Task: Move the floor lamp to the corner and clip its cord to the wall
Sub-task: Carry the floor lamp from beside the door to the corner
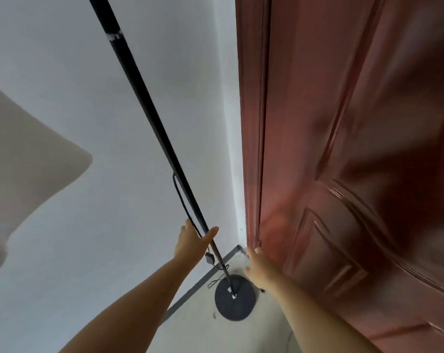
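A black floor lamp stands in the corner, its thin pole [149, 105] rising to the upper left from a round black base [235, 298] on the floor. A black cord [182, 200] hangs along the lower pole, passes an inline switch [209, 257] and loops on the floor by the base. My left hand [193, 242] is at the lower pole, fingers spread around pole and cord, not clearly clamped. My right hand [259, 268] hovers open beside the base, close to the door. No wall clip is visible.
A white wall [88, 72] fills the left. A reddish-brown panelled door [356, 149] fills the right and meets the wall at the corner. A dark skirting strip [195, 286] runs along the wall's foot. A beige shape [24, 161] sits at far left.
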### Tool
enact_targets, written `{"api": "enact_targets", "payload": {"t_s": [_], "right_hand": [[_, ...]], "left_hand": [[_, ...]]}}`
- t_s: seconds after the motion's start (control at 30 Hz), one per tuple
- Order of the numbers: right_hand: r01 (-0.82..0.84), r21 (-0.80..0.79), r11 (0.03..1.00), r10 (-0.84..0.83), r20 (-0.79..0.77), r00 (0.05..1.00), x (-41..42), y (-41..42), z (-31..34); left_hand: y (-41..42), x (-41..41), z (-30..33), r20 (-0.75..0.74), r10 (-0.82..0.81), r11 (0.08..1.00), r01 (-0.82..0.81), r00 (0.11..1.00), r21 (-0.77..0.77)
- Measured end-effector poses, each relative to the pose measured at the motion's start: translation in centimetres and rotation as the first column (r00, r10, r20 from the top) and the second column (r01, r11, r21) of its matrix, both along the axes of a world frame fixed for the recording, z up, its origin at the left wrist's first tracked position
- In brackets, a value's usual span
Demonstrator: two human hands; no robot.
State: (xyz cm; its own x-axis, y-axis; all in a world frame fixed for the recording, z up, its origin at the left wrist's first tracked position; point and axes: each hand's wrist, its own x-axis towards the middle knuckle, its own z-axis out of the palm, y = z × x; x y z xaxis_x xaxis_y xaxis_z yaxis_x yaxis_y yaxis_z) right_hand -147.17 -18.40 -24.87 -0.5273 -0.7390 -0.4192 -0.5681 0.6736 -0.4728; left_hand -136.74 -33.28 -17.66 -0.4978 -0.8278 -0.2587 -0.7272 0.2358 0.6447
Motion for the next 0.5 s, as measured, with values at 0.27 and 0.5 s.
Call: {"api": "enact_targets", "payload": {"t_s": [0.27,0.5], "right_hand": [[-0.086,0.065,0.994,0.072,0.198,0.978,-1.5,-5.8,-12.3],[0.061,-0.047,0.997,-0.039,0.377,0.926,-0.2,-10.9,-21.0]], "left_hand": [[-1.1,-3.9,-6.3,-0.432,0.286,0.951,-0.196,0.856,0.240],[-1.2,-4.4,-12.6,-0.444,0.373,0.908,-0.221,0.815,0.357]]}}
